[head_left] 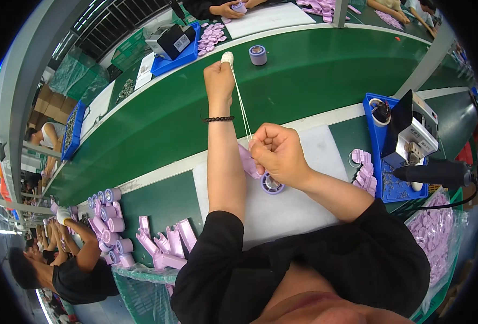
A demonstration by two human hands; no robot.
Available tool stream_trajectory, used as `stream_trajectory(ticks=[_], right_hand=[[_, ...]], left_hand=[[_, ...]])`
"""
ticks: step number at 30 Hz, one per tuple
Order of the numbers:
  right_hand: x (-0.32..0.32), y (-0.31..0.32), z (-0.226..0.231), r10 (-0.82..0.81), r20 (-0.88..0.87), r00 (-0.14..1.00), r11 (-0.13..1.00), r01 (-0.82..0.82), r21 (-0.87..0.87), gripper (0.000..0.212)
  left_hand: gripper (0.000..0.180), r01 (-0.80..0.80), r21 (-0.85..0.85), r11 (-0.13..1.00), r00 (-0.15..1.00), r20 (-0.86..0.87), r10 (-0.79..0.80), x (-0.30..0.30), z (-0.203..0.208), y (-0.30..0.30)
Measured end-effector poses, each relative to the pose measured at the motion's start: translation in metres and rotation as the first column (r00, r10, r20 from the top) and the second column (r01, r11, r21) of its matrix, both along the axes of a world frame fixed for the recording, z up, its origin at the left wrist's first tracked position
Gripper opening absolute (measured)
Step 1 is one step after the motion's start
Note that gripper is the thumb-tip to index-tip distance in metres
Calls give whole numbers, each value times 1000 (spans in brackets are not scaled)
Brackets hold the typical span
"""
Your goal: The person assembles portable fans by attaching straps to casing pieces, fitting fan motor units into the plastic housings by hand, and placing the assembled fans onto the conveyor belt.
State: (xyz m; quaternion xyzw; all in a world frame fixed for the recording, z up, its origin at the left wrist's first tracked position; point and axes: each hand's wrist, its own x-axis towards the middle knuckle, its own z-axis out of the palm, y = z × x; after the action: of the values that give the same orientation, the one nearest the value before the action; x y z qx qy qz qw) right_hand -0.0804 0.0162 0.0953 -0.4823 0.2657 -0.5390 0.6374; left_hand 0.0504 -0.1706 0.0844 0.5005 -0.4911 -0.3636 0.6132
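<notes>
My left hand (pixel 220 83) reaches out over the green belt with its fingers curled. A white wrapping (pixel 227 58) covers one fingertip; what lies inside the curl is hidden. From that wrapping a white string (pixel 241 102) runs taut to my right hand (pixel 279 154), which pinches its other end. Partly behind my right fingers lies a lilac curved plastic piece (pixel 248 162). A purple round part with a spoked opening (pixel 272 184) sits beside it on the white mat (pixel 320 162). Beyond my left hand a lilac cylinder (pixel 258 55) stands on the belt.
At right, a blue tray (pixel 379 178) holds a dispenser-like machine (pixel 411 132) and screws, near a black electric screwdriver (pixel 433 173). Lilac cylinders (pixel 109 216) and handle pieces (pixel 166 243) lie at left. A bagged crate (pixel 436 237) stands lower right. Co-workers sit across and at left.
</notes>
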Motion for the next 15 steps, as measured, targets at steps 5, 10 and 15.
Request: stream_trajectory(ticks=[5, 10, 15], right_hand=[[0, 2, 2, 16, -2, 1000, 1000, -16, -24, 6], [4, 8, 0, 35, 11, 999, 994, -34, -101, 5], [7, 6, -7, 0, 4, 1000, 975, 1, -223, 4]], left_hand=[[27, -34, -11, 999, 999, 5, 34, 3, -2, -4], [31, -124, 78, 989, 992, 4, 124, 8, -6, -7], [31, -140, 115, 983, 989, -35, 145, 11, -10, -8]])
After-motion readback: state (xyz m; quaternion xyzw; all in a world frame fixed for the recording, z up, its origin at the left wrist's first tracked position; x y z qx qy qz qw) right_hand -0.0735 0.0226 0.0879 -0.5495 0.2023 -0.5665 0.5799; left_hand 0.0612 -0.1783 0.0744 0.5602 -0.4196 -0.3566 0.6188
